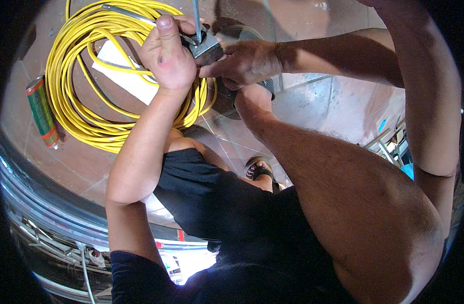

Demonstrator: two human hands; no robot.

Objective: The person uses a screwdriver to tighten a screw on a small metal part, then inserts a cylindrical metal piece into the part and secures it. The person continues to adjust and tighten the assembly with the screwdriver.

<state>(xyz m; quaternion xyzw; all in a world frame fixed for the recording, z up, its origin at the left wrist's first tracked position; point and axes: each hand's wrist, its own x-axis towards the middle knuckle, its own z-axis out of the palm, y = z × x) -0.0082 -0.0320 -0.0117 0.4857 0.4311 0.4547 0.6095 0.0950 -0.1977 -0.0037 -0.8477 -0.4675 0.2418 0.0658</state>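
A small grey metal block [207, 50] with a dark hollow in its top is between my hands, above the floor. My right hand [247, 62] grips it from the right, fingers wrapped round its side and underside. Against its left side is my left hand [170, 53], closed, with the thumb up; its other fingers are mostly hidden. A slim metal rod [196, 20] stands upright with its lower end in the block's hollow; its top runs out of view. A second grey metal rod [128, 14] slants down to my left hand, where its end is hidden.
Coiled yellow cable [64, 99] lies on the tiled floor beneath my left forearm, around a white sheet [123, 71]. A green and orange spray can [42, 112] lies left of it. A curved chrome edge [54, 202] borders the lower left. My bent leg [363, 182] is at the right.
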